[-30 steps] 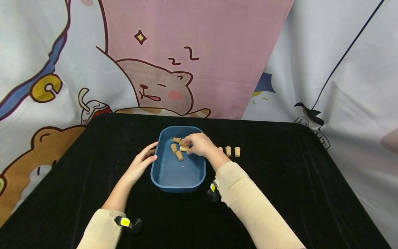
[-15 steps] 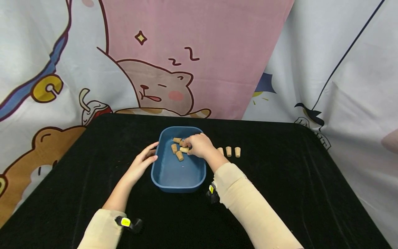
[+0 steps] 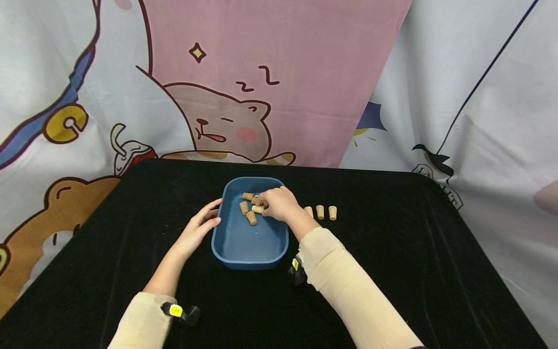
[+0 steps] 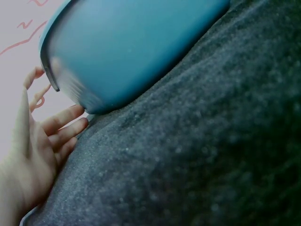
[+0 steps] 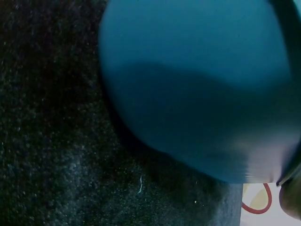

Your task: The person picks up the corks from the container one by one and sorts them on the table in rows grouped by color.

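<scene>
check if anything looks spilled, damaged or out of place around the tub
Nothing stands out. The tub sits on the black cloth, and three corks beside it line up neatly. The right hand hides some of the tub's inside.

Soft wrist views; half-shadowed tray (image 5: 197, 89)

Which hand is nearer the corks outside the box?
Right. The right hand is over the box, left of those corks; the left hand is at the box's left side.
</scene>
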